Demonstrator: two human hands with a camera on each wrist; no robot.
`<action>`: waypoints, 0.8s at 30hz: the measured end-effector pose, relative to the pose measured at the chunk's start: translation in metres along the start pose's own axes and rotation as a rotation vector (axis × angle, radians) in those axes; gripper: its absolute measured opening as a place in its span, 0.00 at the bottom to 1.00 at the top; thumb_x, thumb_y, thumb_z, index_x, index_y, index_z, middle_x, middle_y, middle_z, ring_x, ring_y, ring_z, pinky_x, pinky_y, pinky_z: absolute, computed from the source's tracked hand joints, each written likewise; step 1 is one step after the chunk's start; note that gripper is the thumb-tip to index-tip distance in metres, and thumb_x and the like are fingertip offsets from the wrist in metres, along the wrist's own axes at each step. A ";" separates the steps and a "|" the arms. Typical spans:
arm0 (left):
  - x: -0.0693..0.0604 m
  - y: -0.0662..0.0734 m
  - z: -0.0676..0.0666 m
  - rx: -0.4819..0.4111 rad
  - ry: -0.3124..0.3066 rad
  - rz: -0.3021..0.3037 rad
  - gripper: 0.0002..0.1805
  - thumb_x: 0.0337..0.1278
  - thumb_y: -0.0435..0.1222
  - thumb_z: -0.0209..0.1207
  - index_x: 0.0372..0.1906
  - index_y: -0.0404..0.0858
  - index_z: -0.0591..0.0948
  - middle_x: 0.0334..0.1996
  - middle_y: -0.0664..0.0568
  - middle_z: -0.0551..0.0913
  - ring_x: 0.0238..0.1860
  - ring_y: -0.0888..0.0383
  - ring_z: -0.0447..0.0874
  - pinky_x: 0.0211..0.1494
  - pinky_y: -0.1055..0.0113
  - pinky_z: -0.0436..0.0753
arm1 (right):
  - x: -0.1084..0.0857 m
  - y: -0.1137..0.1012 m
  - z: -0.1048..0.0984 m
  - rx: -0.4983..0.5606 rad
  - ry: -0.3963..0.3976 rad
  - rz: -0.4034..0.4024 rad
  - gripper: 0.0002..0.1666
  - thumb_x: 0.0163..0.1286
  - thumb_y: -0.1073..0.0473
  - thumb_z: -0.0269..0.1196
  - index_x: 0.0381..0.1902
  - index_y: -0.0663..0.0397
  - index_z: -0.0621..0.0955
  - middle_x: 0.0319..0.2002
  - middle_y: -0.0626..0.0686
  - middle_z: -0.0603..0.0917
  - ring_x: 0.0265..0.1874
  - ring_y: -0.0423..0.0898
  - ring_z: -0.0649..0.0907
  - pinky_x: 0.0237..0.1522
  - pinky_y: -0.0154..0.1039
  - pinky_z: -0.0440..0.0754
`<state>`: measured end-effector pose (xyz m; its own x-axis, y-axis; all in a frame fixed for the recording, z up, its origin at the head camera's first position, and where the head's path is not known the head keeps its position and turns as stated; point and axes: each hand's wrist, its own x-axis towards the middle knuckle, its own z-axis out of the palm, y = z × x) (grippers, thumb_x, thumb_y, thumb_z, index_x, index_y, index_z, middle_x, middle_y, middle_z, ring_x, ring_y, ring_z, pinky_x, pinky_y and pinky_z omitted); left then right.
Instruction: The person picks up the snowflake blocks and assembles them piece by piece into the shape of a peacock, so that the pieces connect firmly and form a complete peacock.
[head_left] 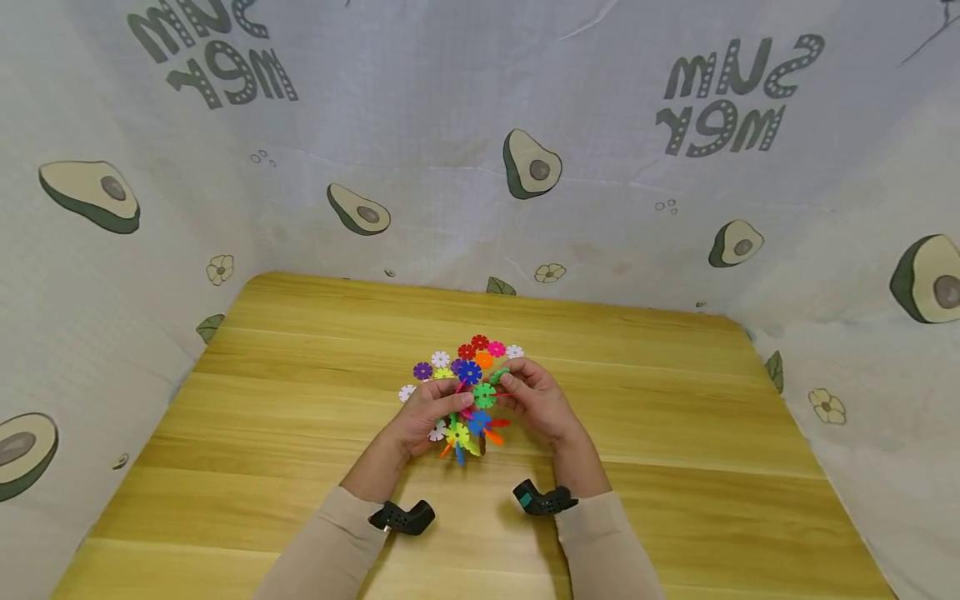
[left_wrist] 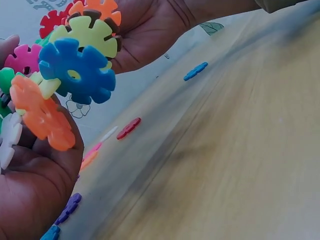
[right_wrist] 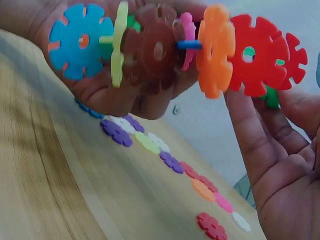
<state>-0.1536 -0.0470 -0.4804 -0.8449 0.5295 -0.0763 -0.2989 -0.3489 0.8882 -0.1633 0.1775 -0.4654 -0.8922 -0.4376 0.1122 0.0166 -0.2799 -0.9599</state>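
The green notched flower disc (head_left: 499, 377) sits at the upper right edge of the cluster of interlocked flower discs (head_left: 480, 422), tilted nearly edge-on, its long axis slanting up and away to the right; whether it touches the cluster I cannot tell. The right hand (head_left: 543, 405), nearer to it, pinches it between thumb and fingers. Left of the cluster, the left hand (head_left: 422, 418) grips that cluster, thumb across its front. Beyond the cluster, loose purple (head_left: 423, 371) and red discs (head_left: 480, 342) lie on the bench (head_left: 675, 417).
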 end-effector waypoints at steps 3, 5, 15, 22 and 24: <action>0.000 0.001 0.000 -0.032 -0.025 -0.013 0.06 0.69 0.36 0.58 0.42 0.44 0.85 0.35 0.58 0.89 0.36 0.64 0.89 0.43 0.72 0.89 | 0.001 -0.003 0.000 -0.085 -0.008 -0.014 0.13 0.81 0.62 0.54 0.50 0.42 0.83 0.44 0.42 0.85 0.42 0.35 0.87 0.48 0.29 0.88; 0.000 0.001 0.000 -0.047 -0.033 -0.023 0.07 0.70 0.35 0.57 0.42 0.44 0.85 0.35 0.58 0.89 0.36 0.64 0.89 0.42 0.72 0.89 | 0.001 -0.004 0.000 -0.102 -0.025 -0.038 0.16 0.81 0.64 0.53 0.52 0.41 0.84 0.44 0.42 0.85 0.42 0.35 0.87 0.48 0.29 0.88; 0.000 0.000 -0.003 -0.064 -0.044 -0.045 0.05 0.70 0.35 0.56 0.39 0.44 0.83 0.29 0.60 0.87 0.31 0.67 0.85 0.38 0.76 0.87 | 0.000 -0.006 -0.002 -0.202 -0.036 -0.155 0.16 0.80 0.63 0.55 0.56 0.45 0.86 0.46 0.42 0.88 0.44 0.35 0.87 0.49 0.33 0.88; -0.001 0.000 -0.003 -0.061 -0.050 -0.055 0.05 0.70 0.35 0.57 0.39 0.44 0.83 0.30 0.60 0.87 0.30 0.68 0.84 0.37 0.77 0.86 | -0.002 -0.007 -0.001 -0.282 0.030 -0.150 0.15 0.79 0.64 0.56 0.56 0.64 0.84 0.45 0.39 0.89 0.43 0.35 0.89 0.49 0.34 0.89; -0.001 0.000 -0.004 -0.064 -0.050 -0.056 0.06 0.71 0.34 0.56 0.39 0.44 0.83 0.30 0.60 0.87 0.30 0.68 0.85 0.37 0.77 0.86 | -0.002 -0.007 0.001 -0.308 0.044 -0.151 0.17 0.79 0.66 0.55 0.56 0.75 0.80 0.44 0.38 0.89 0.42 0.35 0.89 0.48 0.34 0.89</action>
<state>-0.1542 -0.0506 -0.4820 -0.8033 0.5869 -0.1014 -0.3744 -0.3652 0.8523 -0.1616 0.1795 -0.4588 -0.8927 -0.3721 0.2544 -0.2485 -0.0645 -0.9665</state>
